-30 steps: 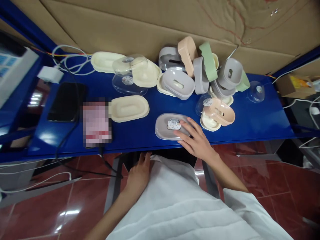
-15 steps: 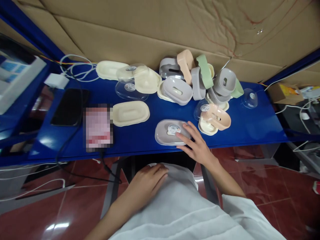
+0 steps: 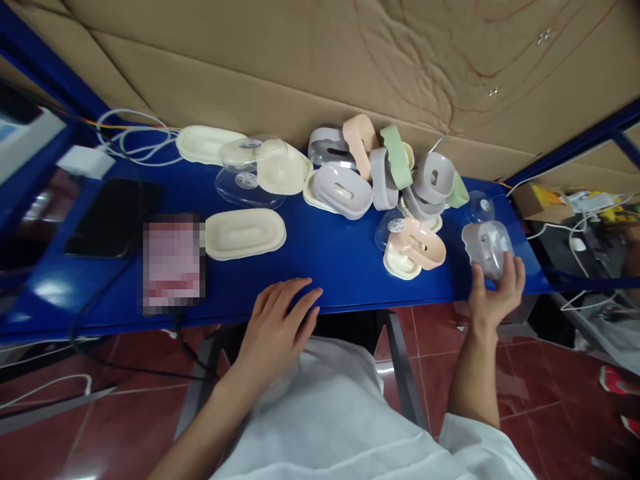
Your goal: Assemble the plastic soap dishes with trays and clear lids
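At the right end of the blue table, my right hand (image 3: 495, 293) grips a grey soap dish (image 3: 475, 250) covered by a clear lid (image 3: 495, 243), thumb on the near left side and fingers on the right. My left hand (image 3: 283, 317) is over the table's front edge, palm down, fingers spread and holding nothing. A cream oval tray (image 3: 245, 233) lies ahead and left of it. Nearer the right hand, a peach soap dish (image 3: 425, 243) leans on a cream piece (image 3: 400, 263) beside another clear lid (image 3: 387, 230).
Grey, peach and green dish parts (image 3: 397, 157) are heaped along the cardboard backing (image 3: 225, 73). Clear lids (image 3: 245, 187) and cream trays (image 3: 205, 143) lie at back left. A black phone (image 3: 107, 217), a pixelated pink item (image 3: 173, 260) and cables (image 3: 133, 137) occupy the left side.
My right hand has carried the lidded grey soap dish from the table's front middle to its right end. My left hand has risen from my lap to the table edge.
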`<state>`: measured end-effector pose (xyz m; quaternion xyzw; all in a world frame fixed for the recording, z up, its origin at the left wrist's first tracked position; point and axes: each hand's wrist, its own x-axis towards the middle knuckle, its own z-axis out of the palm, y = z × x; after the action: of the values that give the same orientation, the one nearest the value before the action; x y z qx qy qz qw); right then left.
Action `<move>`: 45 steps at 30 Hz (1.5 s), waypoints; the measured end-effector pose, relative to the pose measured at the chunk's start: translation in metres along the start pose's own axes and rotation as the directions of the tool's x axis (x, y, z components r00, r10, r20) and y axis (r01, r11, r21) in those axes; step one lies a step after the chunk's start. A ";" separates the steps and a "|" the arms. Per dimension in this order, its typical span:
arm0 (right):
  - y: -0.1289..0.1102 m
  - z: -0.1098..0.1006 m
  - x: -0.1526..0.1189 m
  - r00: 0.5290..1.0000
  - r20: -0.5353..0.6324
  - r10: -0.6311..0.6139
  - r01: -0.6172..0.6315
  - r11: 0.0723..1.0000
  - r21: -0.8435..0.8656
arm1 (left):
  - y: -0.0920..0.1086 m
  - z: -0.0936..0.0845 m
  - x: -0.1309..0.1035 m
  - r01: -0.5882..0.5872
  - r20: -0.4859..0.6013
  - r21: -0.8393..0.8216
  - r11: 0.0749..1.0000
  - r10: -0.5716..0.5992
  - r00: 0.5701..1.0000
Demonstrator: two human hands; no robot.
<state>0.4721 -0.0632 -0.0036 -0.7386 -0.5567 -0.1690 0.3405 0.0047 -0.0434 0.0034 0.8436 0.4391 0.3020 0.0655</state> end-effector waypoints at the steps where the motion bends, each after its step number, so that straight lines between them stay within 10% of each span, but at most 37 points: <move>1: 0.009 0.005 0.002 1.000 0.006 0.015 -0.014 1.000 -0.026 | -0.003 -0.003 -0.001 -0.006 -0.003 0.021 1.000 0.006 1.000; 8: -0.043 0.015 -0.010 0.958 0.199 -0.207 0.229 0.969 -0.090 | -0.022 -0.017 -0.005 0.013 0.000 0.069 0.998 -0.013 1.000; 17: -0.111 0.024 -0.015 0.877 0.305 -0.371 0.306 0.921 0.242 | 0.071 0.015 0.054 -0.256 0.171 -0.052 0.965 0.262 0.950; 21: -0.111 0.031 -0.019 0.889 0.279 -0.364 0.279 0.912 0.302 | 0.021 -0.018 0.028 0.087 -0.092 0.090 0.992 -0.079 0.993; 27: -0.110 0.042 -0.022 0.905 0.241 -0.351 0.272 0.912 0.307 | -0.076 -0.075 -0.027 0.530 -0.161 0.301 0.793 -0.506 0.848; 45: -0.111 0.043 -0.025 0.912 0.188 -0.365 0.295 0.901 0.318 | -0.104 -0.077 -0.038 0.614 -0.228 0.247 0.749 -0.571 0.788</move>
<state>0.3541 -0.0344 -0.0149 -0.5916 -0.7301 -0.0515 0.3380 -0.1280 -0.0219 0.0097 0.6367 0.7293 0.2505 -0.0047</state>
